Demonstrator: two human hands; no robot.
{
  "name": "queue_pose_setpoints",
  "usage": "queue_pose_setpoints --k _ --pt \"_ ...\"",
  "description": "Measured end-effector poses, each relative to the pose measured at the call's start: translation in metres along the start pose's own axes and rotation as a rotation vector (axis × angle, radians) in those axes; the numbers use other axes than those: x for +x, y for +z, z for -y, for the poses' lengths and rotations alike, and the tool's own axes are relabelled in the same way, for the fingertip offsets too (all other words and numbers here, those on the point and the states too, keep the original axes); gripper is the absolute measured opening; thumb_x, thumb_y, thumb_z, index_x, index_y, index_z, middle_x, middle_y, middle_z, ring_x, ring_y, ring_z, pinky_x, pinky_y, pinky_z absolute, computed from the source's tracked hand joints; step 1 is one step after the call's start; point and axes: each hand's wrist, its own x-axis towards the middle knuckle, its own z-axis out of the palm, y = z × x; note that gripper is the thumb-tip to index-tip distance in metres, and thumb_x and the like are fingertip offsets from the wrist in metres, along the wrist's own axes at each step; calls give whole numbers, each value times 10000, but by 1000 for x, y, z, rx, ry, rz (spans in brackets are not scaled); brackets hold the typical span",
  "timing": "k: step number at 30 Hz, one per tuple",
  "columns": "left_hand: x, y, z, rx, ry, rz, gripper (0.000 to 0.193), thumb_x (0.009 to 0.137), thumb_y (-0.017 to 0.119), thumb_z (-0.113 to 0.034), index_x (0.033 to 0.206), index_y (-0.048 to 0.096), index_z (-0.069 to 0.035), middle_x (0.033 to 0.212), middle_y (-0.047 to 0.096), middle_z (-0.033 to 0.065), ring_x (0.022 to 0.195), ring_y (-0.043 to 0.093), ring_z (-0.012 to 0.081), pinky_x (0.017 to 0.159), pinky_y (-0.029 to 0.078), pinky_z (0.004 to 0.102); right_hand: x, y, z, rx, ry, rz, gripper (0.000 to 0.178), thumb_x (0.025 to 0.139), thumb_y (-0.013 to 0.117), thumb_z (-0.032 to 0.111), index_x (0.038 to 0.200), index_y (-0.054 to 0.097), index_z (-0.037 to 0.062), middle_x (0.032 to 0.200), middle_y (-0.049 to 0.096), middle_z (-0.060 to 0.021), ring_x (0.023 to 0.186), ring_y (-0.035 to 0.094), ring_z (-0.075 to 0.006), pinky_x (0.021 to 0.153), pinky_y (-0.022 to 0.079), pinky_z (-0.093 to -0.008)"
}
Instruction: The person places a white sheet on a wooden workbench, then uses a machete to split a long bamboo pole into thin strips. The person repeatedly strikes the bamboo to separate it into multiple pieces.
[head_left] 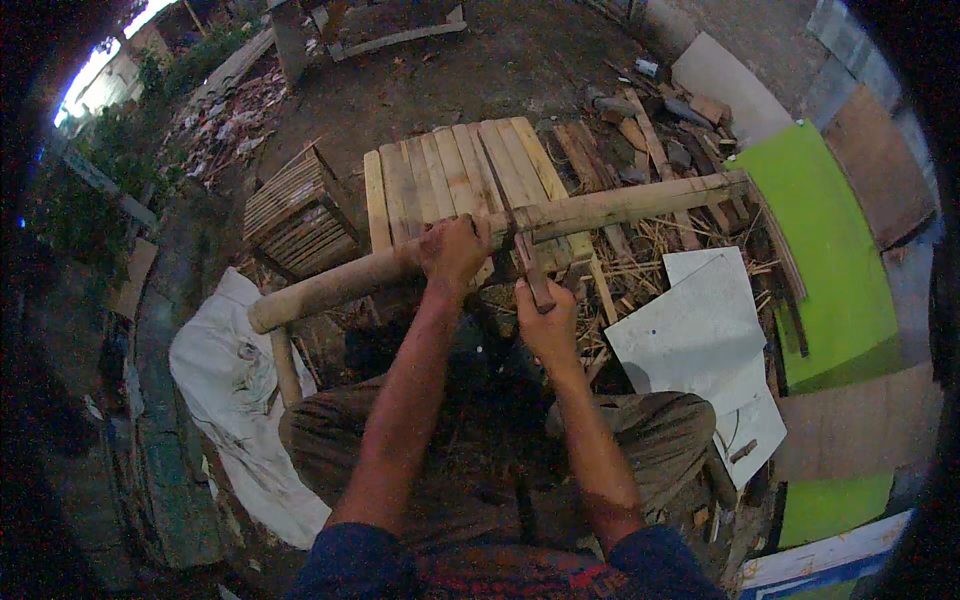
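Note:
A thick, pale pole (350, 285), bamboo by its look, lies slanting across in front of my knees, its right end higher in view than its left. My left hand (456, 252) is closed over the pole near its middle. In my right hand (549, 318) is the brown handle of a knife-like tool (530, 268), which crosses the pole just right of my left hand. Its dark, narrow blade runs away from me; against the slats behind, its full shape is hard to make out.
Beyond the pole stands a slatted wooden piece (440, 175). A small slatted crate (305, 215) is left of it. A white sack (225, 350) lies at the left, white sheets (700, 330) and a green panel (830, 260) at the right. Wood scraps (640, 140) litter the ground.

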Motion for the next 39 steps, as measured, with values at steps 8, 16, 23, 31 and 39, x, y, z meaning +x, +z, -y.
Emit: queue_pose_setpoints --k 8,16,23,31,39 --pt "-6 -17 -11 -55 -23 -9 493 913 462 -438 846 750 -44 838 713 200 806 701 356 886 502 478 -3 6 7 -12 -54 -73 278 933 622 272 879 646 0 671 638 -124 611 616 -231 601 472 -388" --pt "13 -27 -11 1 58 48 557 931 439 -466 842 745 -9 853 710 229 806 699 397 795 539 486 -12 18 -60 -106 -188 -104 257 956 621 235 867 625 -6 655 553 -12 603 496 -108 567 415 -308" --pt "25 -34 -14 -100 -31 123 671 931 432 -563 868 734 33 877 704 256 860 697 414 792 545 493 1 3 20 -45 -82 -69 262 954 641 232 847 622 -6 654 570 -12 585 514 -100 537 406 -296" --pt "42 -15 -2 -53 9 166 615 928 438 -515 936 731 26 945 706 247 884 696 415 814 548 497 -173 -80 64 -139 183 40 156 944 643 148 899 657 -1 681 592 2 596 524 -75 547 425 -266" --pt "7 -31 -6 -53 2 146 525 931 443 -460 906 751 -34 861 718 197 830 705 373 831 536 490 -79 -33 25 -151 59 19 155 936 632 140 859 628 6 646 536 19 589 487 -75 538 390 -273"
